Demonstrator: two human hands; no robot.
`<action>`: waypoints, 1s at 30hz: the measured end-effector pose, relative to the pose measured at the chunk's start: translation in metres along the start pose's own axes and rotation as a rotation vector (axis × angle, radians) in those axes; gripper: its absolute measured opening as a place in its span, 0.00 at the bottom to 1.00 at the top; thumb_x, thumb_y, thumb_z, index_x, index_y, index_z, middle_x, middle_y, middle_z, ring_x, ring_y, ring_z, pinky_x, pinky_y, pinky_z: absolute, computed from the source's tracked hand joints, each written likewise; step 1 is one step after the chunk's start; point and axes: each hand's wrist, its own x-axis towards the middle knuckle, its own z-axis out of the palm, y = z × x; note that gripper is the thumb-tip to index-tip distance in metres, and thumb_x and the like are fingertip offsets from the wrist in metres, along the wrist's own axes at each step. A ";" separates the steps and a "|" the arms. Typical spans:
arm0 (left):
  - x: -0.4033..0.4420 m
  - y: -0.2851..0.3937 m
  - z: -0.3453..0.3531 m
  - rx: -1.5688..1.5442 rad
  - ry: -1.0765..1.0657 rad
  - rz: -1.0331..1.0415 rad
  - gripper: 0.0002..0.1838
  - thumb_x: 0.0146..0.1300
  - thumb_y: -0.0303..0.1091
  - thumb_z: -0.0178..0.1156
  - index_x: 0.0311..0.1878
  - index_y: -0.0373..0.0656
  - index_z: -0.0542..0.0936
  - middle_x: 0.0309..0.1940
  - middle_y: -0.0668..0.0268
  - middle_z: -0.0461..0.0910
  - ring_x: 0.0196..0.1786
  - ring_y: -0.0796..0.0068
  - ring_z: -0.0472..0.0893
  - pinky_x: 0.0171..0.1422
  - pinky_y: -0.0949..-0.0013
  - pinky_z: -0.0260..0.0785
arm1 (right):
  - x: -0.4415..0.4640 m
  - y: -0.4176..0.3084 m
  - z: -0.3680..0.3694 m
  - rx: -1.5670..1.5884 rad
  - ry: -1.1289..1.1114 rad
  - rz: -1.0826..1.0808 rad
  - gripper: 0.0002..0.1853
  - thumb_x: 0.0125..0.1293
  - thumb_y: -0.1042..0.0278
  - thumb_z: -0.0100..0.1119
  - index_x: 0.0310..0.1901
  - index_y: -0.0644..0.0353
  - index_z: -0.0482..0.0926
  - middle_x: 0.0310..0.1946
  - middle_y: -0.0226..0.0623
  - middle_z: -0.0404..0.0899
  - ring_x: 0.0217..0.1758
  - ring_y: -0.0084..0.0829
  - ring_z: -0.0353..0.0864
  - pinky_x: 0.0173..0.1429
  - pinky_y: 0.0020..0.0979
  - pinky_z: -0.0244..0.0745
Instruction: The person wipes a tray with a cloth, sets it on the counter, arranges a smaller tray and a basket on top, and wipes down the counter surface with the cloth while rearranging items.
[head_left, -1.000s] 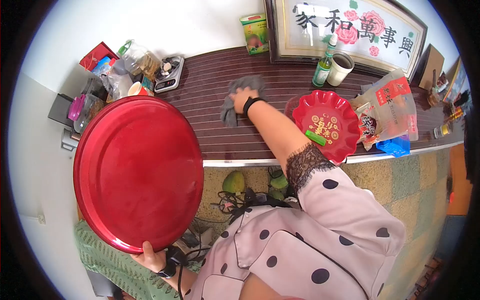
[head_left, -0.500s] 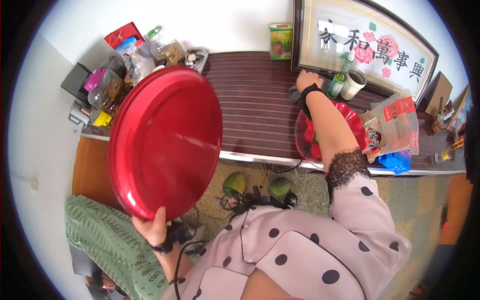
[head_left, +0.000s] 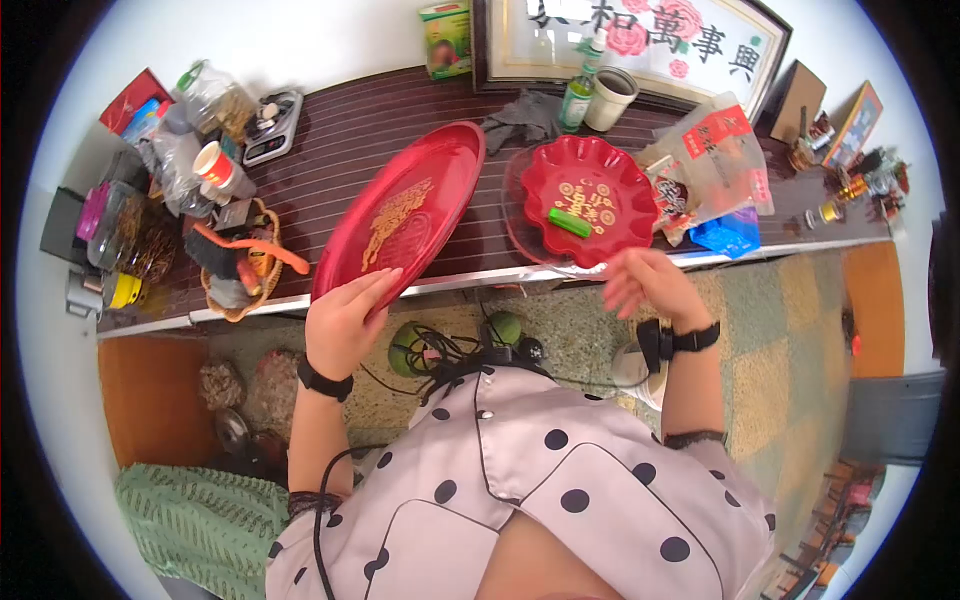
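A large round red tray (head_left: 405, 215) with gold markings on its inner face stands tilted over the left half of the striped tabletop. My left hand (head_left: 345, 320) grips its near rim, fingers laid over the edge. Whether the tray's lower edge rests on the table I cannot tell. My right hand (head_left: 652, 285) is free in front of the table edge, its fingers apart and slightly blurred. Just beyond it sits a red scalloped dish (head_left: 620, 185) with gold characters, holding a small bright green object (head_left: 570, 222). Behind the dish lies a crumpled dark grey cloth (head_left: 525, 120).
A green bottle (head_left: 577, 100) and a white cup (head_left: 611, 98) stand before the framed calligraphy (head_left: 650, 50). Right of the dish are a plastic food bag (head_left: 705, 160) and a blue packet (head_left: 727, 235). Leftward are a wicker basket (head_left: 240, 310), a digital scale (head_left: 273, 140) and jars.
The tray has turned from its underside to its inner face and come down toward the tabletop. My right hand has left the grey cloth and drawn back toward me.
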 end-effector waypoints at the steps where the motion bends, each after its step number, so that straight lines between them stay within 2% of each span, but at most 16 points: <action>1: 0.002 -0.003 0.005 -0.013 -0.006 0.009 0.28 0.45 0.21 0.64 0.54 0.49 0.81 0.47 0.63 0.82 0.46 0.63 0.82 0.50 0.65 0.76 | -0.009 0.025 -0.009 0.097 0.132 0.102 0.26 0.73 0.45 0.43 0.43 0.65 0.76 0.29 0.41 0.81 0.30 0.32 0.85 0.30 0.29 0.81; 3: 0.006 -0.010 0.016 0.037 -0.067 0.063 0.28 0.46 0.22 0.63 0.55 0.50 0.80 0.48 0.62 0.82 0.48 0.64 0.82 0.51 0.65 0.75 | -0.018 0.064 -0.020 0.197 0.307 0.190 0.28 0.72 0.42 0.43 0.45 0.66 0.74 0.30 0.42 0.81 0.29 0.33 0.84 0.29 0.29 0.81; 4: 0.006 -0.012 0.021 0.028 -0.071 0.070 0.28 0.46 0.22 0.63 0.55 0.50 0.80 0.48 0.62 0.82 0.48 0.64 0.82 0.51 0.65 0.75 | -0.018 0.074 -0.021 0.200 0.318 0.193 0.28 0.72 0.42 0.43 0.45 0.66 0.74 0.30 0.42 0.81 0.29 0.33 0.84 0.29 0.29 0.81; 6: 0.006 -0.016 0.029 0.091 -0.127 0.129 0.27 0.45 0.23 0.63 0.54 0.50 0.80 0.47 0.63 0.81 0.49 0.63 0.81 0.52 0.64 0.75 | -0.017 0.087 -0.017 0.338 0.461 0.111 0.29 0.71 0.41 0.44 0.50 0.65 0.71 0.30 0.44 0.80 0.29 0.34 0.84 0.29 0.30 0.81; 10: -0.001 -0.036 0.054 0.147 -0.148 0.244 0.25 0.44 0.24 0.63 0.51 0.48 0.80 0.47 0.63 0.81 0.51 0.62 0.80 0.53 0.64 0.75 | 0.012 0.087 -0.011 0.370 0.541 0.020 0.33 0.68 0.39 0.50 0.56 0.65 0.65 0.32 0.48 0.80 0.28 0.36 0.85 0.28 0.30 0.82; 13: -0.006 -0.050 0.067 0.151 -0.190 0.207 0.27 0.44 0.23 0.63 0.53 0.47 0.79 0.49 0.62 0.79 0.53 0.62 0.79 0.55 0.62 0.73 | 0.031 0.076 -0.004 0.294 0.594 0.021 0.34 0.67 0.39 0.51 0.57 0.66 0.65 0.34 0.51 0.80 0.28 0.37 0.85 0.27 0.30 0.82; 14: -0.010 -0.057 0.075 0.126 -0.207 0.179 0.31 0.41 0.20 0.65 0.55 0.47 0.78 0.52 0.61 0.78 0.55 0.60 0.77 0.57 0.61 0.72 | 0.038 0.078 -0.006 0.280 0.577 0.038 0.35 0.66 0.38 0.52 0.58 0.65 0.64 0.36 0.51 0.80 0.30 0.36 0.85 0.28 0.29 0.82; 18: -0.012 -0.056 0.092 0.125 -0.173 0.179 0.30 0.41 0.24 0.65 0.55 0.47 0.77 0.52 0.62 0.77 0.56 0.61 0.77 0.58 0.61 0.72 | 0.053 0.082 -0.011 0.303 0.535 0.091 0.34 0.67 0.38 0.52 0.58 0.65 0.64 0.39 0.54 0.81 0.32 0.38 0.86 0.29 0.30 0.83; 21: -0.020 -0.059 0.107 0.126 -0.180 0.159 0.31 0.41 0.24 0.66 0.56 0.47 0.77 0.54 0.62 0.76 0.58 0.60 0.75 0.60 0.60 0.70 | 0.062 0.082 -0.009 0.384 0.508 0.105 0.31 0.68 0.43 0.51 0.57 0.65 0.63 0.39 0.55 0.81 0.31 0.41 0.86 0.28 0.32 0.83; 22: -0.022 -0.060 0.111 0.109 -0.191 0.157 0.36 0.40 0.22 0.67 0.58 0.49 0.75 0.57 0.62 0.74 0.59 0.59 0.73 0.61 0.59 0.70 | 0.063 0.082 -0.008 0.375 0.516 0.091 0.29 0.70 0.46 0.50 0.57 0.65 0.64 0.39 0.56 0.81 0.31 0.42 0.86 0.28 0.33 0.84; 26: -0.026 -0.061 0.118 0.098 -0.191 0.130 0.35 0.40 0.22 0.67 0.58 0.49 0.75 0.57 0.62 0.73 0.60 0.58 0.73 0.63 0.59 0.68 | 0.068 0.088 -0.008 0.323 0.548 0.096 0.22 0.72 0.55 0.47 0.56 0.66 0.65 0.39 0.57 0.81 0.33 0.44 0.86 0.30 0.34 0.85; 30: -0.028 -0.066 0.124 0.136 -0.178 0.057 0.34 0.41 0.22 0.66 0.58 0.48 0.75 0.58 0.61 0.73 0.61 0.57 0.72 0.65 0.58 0.66 | 0.067 0.086 -0.010 0.328 0.528 0.082 0.21 0.71 0.58 0.46 0.55 0.68 0.64 0.38 0.57 0.81 0.34 0.44 0.86 0.30 0.34 0.85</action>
